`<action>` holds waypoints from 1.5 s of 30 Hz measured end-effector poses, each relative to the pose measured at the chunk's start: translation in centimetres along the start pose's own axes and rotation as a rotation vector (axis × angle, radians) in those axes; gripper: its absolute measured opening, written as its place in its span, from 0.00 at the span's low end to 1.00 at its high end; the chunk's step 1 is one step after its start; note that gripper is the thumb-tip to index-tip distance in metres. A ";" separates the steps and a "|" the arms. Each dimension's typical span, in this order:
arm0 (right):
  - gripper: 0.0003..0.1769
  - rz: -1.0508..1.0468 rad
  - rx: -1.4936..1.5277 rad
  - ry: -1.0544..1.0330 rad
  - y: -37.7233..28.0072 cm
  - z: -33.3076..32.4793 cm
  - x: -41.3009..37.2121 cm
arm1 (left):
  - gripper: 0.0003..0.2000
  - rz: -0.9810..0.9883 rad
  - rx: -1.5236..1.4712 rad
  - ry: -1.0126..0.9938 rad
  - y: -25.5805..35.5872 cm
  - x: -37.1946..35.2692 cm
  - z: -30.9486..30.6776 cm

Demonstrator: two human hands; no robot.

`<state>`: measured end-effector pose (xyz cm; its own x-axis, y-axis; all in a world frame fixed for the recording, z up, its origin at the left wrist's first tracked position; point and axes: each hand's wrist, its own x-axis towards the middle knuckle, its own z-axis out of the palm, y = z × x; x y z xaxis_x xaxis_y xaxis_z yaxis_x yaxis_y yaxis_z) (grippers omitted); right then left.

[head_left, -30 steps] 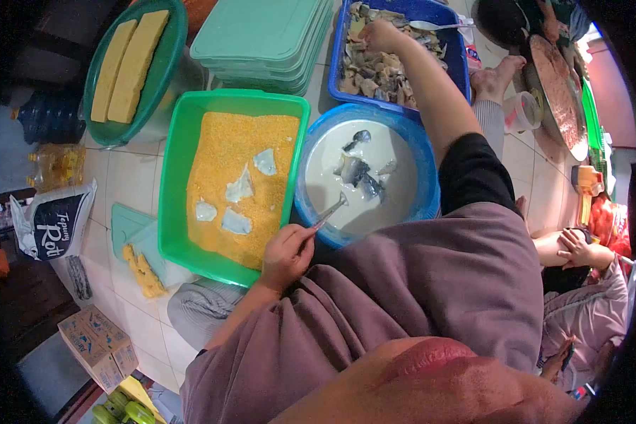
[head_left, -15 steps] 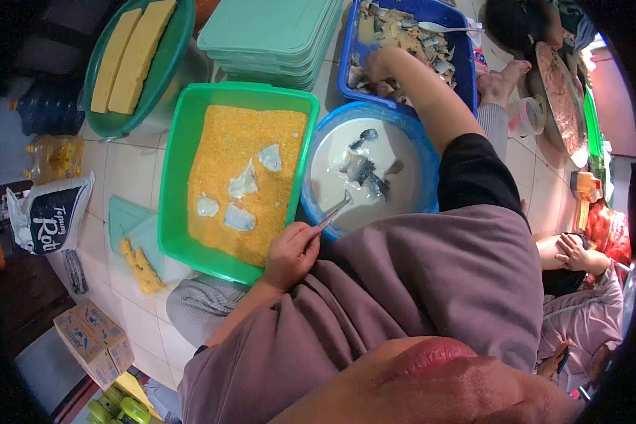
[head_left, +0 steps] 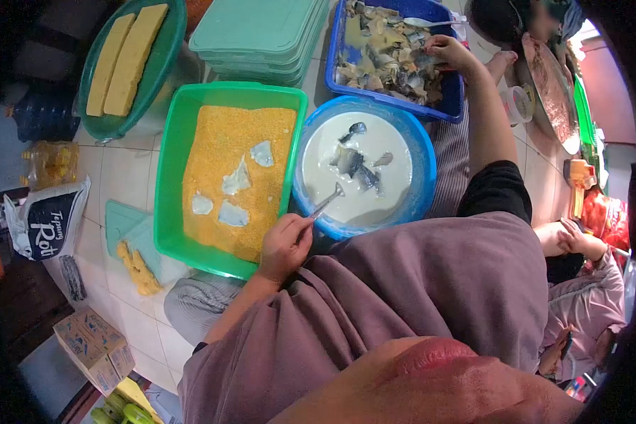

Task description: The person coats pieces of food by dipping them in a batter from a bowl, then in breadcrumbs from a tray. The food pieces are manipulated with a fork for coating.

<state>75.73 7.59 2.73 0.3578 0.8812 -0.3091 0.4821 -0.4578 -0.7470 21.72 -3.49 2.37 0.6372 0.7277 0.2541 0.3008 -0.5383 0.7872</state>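
My left hand [head_left: 287,245] is closed around the handle of metal tongs [head_left: 326,203], whose head reaches over a blue tub [head_left: 425,166] of white batter [head_left: 332,159]. Several dark grey pieces of fish skin [head_left: 348,161] lie in the batter. My right hand [head_left: 454,56] is at the right side of a dark blue tray [head_left: 396,108] heaped with fish skin pieces. Its fingers are bent together at the pieces; what they pinch is hidden. Left of the tub, a green tray [head_left: 164,177] holds orange crumbs [head_left: 219,148] with several pale coated pieces [head_left: 233,213] on top.
Green lidded boxes [head_left: 251,28] are stacked behind the green tray. A green basin [head_left: 113,126] with two yellow slabs stands back left. A white spoon [head_left: 431,22] rests in the blue tray. A flour bag [head_left: 49,219] and a carton [head_left: 95,346] stand left. Another person sits at right.
My right hand has moved right across the blue tray, from its left part to its right side. My left hand still holds the tongs over the tub. The view has shifted slightly.
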 end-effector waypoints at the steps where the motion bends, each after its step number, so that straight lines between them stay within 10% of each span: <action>1: 0.05 0.057 0.174 0.050 0.2 0.1 -0.5 | 0.08 -0.001 0.003 -0.004 0.1 0.0 0.0; 6: 0.15 -0.325 -0.813 -0.100 -0.6 1.7 1.4 | 0.08 0.008 0.017 -0.017 0.0 0.1 0.1; 9: 0.19 -0.208 -0.878 0.160 -2.9 5.8 2.4 | 0.08 0.008 0.022 -0.024 -0.1 0.1 0.2; 13: 0.20 -0.425 -1.119 -0.018 -3.3 11.8 5.1 | 0.08 0.013 0.039 -0.017 0.2 0.2 0.2; 19: 0.16 -0.353 -1.056 0.063 -2.9 9.6 8.7 | 0.08 0.017 0.043 -0.012 0.2 0.1 0.1; 23: 0.18 -0.165 -0.333 -0.039 -1.6 3.0 5.8 | 0.07 0.011 0.030 -0.011 0.2 0.2 0.1; 31: 0.11 -0.269 -0.957 -0.005 0.3 5.4 -6.1 | 0.06 -0.003 0.032 -0.029 0.1 -0.1 0.3; 45: 0.06 -0.311 -0.575 0.155 2.5 3.0 -5.7 | 0.07 0.040 0.060 -0.010 0.1 -0.4 0.4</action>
<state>72.47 1.81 0.87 0.2234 0.9747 -0.0097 0.9152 -0.2132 -0.3419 21.77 -3.99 2.11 0.6564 0.7009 0.2791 0.3163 -0.5915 0.7416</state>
